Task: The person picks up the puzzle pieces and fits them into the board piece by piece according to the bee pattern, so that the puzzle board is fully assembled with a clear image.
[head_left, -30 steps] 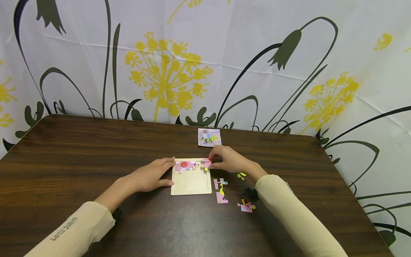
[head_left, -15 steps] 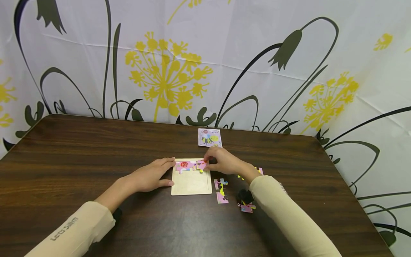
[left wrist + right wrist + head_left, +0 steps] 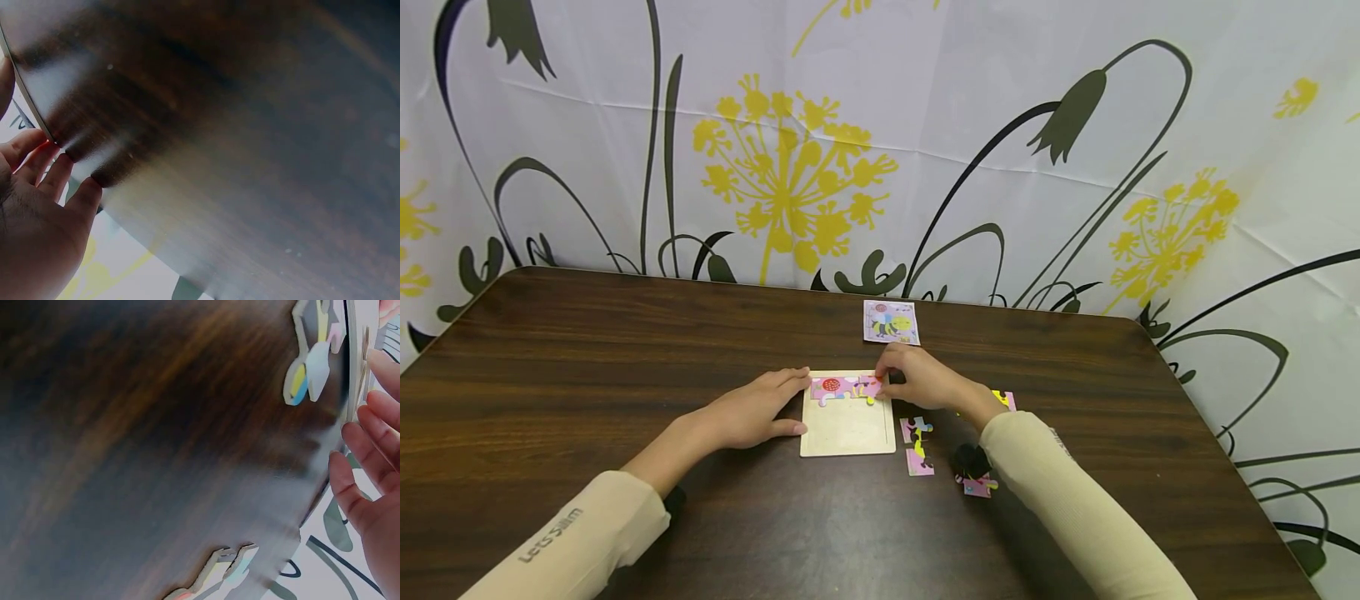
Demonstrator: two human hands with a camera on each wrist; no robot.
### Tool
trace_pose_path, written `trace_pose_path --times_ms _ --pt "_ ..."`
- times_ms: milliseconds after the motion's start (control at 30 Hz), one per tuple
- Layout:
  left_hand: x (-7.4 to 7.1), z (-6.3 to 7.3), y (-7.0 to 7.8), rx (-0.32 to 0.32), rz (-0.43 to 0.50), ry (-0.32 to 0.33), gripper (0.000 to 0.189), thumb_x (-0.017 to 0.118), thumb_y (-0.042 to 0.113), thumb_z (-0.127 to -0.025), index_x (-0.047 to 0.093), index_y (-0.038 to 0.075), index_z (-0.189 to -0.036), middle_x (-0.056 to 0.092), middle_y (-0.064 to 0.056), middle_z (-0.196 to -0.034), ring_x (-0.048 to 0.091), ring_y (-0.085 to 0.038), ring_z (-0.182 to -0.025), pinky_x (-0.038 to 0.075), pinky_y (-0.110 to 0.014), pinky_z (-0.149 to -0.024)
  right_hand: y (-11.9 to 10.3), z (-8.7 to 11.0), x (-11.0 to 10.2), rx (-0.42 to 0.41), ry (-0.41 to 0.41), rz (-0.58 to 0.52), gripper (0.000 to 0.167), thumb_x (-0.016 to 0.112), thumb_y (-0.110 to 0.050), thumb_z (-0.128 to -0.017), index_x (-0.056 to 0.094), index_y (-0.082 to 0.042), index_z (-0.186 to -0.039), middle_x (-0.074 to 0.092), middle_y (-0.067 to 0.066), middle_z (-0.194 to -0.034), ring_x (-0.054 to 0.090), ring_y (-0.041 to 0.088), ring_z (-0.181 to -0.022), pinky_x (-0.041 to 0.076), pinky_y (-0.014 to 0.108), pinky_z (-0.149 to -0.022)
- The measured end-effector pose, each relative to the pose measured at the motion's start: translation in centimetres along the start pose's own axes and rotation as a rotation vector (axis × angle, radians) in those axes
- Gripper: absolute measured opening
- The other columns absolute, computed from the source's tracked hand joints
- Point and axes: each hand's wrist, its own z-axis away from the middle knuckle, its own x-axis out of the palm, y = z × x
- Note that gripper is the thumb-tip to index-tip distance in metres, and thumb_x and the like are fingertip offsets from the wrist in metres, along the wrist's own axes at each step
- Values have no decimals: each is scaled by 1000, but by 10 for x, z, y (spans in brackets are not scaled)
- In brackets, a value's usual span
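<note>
From the head camera I see the left hand [image 3: 741,414], thumb and fingers spread, resting on the left edge of the wooden puzzle tray [image 3: 848,429]. The right hand [image 3: 927,379] pinches a pink jigsaw piece [image 3: 868,387] near its far right corner, beside a red-dotted pink section [image 3: 831,387]. My left wrist view shows the fingertips at the tray's rim; my right wrist view, loose pieces [image 3: 317,372] on the dark table [image 3: 156,437].

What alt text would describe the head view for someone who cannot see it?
A person's right grip touches a pink jigsaw piece in the upper right of a wooden puzzle tray; the left grip touches its left edge. Loose jigsaw pieces lie to the right, a bee picture card behind.
</note>
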Motion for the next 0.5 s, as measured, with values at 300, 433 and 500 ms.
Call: trace_pose_path --times_ms 300,433,500 --pt "-1 0 2 -9 -3 -8 66 60 33 -88 36 -6 -136 31 -23 -142 28 -41 -128 28 -53 -100 -1 1 1 -3 -2 0 15 69 -12 -82 63 -2 -94 54 5 -93 52 20 -86 43 27 -77" --pt "-1 0 3 -22 -12 -16 65 60 31 -88 36 -5 -136 30 -22 -142 27 -40 -129 28 -52 -100 -1 0 1 -2 -1 1 17 70 -12 -82 63 -2 -94 54 5 -93 52 19 -85 44 27 -77" --pt "-1 0 3 -28 -11 -19 65 61 31 -88 35 -5 -136 29 -22 -143 27 -39 -129 28 -52 -100 -1 0 1 -1 0 1 17 70 -13 -82 63 -2 -94 54 5 -93 52 19 -85 44 27 -77"
